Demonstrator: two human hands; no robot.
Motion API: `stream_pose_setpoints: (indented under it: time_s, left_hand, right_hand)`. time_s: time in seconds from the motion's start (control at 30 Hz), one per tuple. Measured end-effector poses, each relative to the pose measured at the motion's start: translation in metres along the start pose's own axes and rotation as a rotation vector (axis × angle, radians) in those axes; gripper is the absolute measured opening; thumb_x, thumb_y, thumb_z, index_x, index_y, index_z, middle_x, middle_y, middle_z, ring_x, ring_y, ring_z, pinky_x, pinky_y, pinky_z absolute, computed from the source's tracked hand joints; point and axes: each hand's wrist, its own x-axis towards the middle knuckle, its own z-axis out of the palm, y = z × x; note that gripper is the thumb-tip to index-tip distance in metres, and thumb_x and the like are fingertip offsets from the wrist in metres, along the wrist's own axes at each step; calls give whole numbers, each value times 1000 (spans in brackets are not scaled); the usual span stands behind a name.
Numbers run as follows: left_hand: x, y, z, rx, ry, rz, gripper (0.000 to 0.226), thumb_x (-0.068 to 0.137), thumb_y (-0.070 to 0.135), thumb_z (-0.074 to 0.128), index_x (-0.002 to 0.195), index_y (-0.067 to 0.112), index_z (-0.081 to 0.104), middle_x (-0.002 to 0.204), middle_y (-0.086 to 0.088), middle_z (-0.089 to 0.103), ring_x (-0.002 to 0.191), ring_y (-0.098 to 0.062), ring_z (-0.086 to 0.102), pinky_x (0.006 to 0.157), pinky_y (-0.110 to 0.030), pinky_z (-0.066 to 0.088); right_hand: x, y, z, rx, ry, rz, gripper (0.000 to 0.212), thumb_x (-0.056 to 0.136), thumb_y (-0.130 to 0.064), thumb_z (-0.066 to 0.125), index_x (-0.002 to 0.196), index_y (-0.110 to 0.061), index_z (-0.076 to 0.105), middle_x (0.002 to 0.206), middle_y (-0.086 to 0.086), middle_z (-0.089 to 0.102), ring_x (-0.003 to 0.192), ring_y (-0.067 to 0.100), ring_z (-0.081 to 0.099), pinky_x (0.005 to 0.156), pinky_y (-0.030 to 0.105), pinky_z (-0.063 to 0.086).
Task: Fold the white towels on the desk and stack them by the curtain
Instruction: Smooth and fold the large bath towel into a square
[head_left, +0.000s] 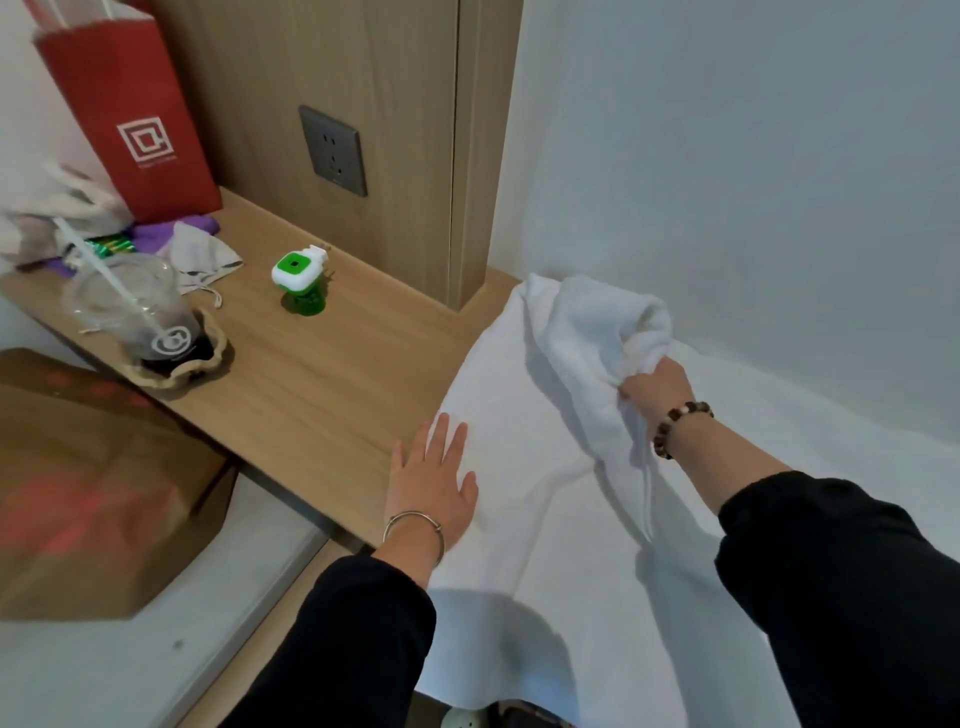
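1. Curled tight, the right hand (657, 387) grips a bunched white terry towel (587, 332). Its fingers are buried in the nubby pile, and the fabric is raised off the desk in a soft, rounded hump with a loose tail hanging below the wrist.
2. Palm down with straight, spread fingers, the left hand (434, 483) holds nothing. It rests flat on the left edge of a smooth white towel sheet (545, 561), right where cloth meets wood.
3. That sheet lies spread over the right end of the pale wood-grain desk (322, 384) and spills over the near edge. I cannot tell whether the raised bunch is part of it or a separate towel.
4. Both forearms reach forward in black sleeves. A thin silver bangle (415, 519) circles the left wrist and a brown bead bracelet (680, 426) the right.
5. Well to the left on the desk stand a small green-and-white plastic plug-in device (300, 280) and a clear plastic cup (135, 312) with a straw and dark liquid, seated in a woven holder.
6. Behind them a red paper bag (130, 119) leans at the back by some crumpled cloths, and a grey socket plate (332, 150) sits in the wooden panel.
7. Below the desk's near edge, a creased brown paper bag (88, 493) sits at the left.
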Motion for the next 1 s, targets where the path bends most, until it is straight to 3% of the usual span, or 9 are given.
stream_pose_setpoints:
  time_s: [0.07,0.13,0.2,0.33,0.43,0.57,0.77,0.87,1.0]
  left_hand:
    - [0,0,0,-2,6,0,63,96,48,14,149,29,-15,157,7,-20,146,-19,-11,117,-46,2]
    - [0,1,-1,-9,8,0,62,97,47,14,149,29,-15,157,7,-20,146,-19,-12,117,-45,1]
    - [-2,0,-1,-11,-1,8,62,97,46,14,150,28,-12,157,7,-19,146,-19,-11,117,-45,2]
    - [-2,-4,-3,-197,77,32,54,99,28,28,152,24,15,160,6,0,147,-15,0,118,-38,1]
    - [-5,-3,-8,-686,226,-100,43,94,-1,39,131,12,55,149,1,37,142,-16,25,116,-22,9]
    - [15,7,-29,-911,245,-214,31,91,0,48,112,10,69,123,-10,58,115,-22,55,102,-29,40]
    - [49,58,-67,-760,-131,-97,49,84,40,62,126,22,47,100,7,50,88,-18,48,75,-28,36]
    - [60,66,-74,-830,-88,-275,20,85,21,59,101,10,55,97,-5,55,88,-25,52,73,-33,43]
    - [74,43,-96,-1308,-79,-534,39,96,25,52,122,-4,54,120,-14,57,106,-30,56,91,-34,45]
  right_hand:
    - [-18,-17,1,-106,33,-292,15,82,0,41,81,-5,55,78,8,58,79,26,52,54,22,35]
    - [-40,-27,2,-226,-11,-589,42,79,-19,35,106,-10,65,96,7,67,90,26,59,68,27,42]
    - [-54,-22,3,-402,-99,-796,56,76,-15,36,124,-19,62,114,7,68,102,31,63,81,34,48]
    - [-56,17,8,-953,-501,-690,61,89,-9,46,144,-34,37,145,-4,46,128,22,47,100,30,38]
    - [-62,45,15,-945,-595,-585,69,91,-12,48,151,-27,18,155,-4,27,136,18,32,108,30,31]
    - [-75,66,15,-720,-377,-718,65,81,-4,57,143,-14,39,148,8,38,132,27,37,109,35,30]
    - [-85,96,8,-706,-22,-495,70,78,-12,68,142,-9,39,148,19,33,131,36,36,106,44,32]
    - [-80,102,-5,-719,41,-373,62,76,-2,60,135,-14,45,136,12,39,115,31,43,84,35,43]
    - [-69,92,-33,-723,145,-518,42,63,17,57,100,-2,60,99,14,54,87,34,52,57,35,45]
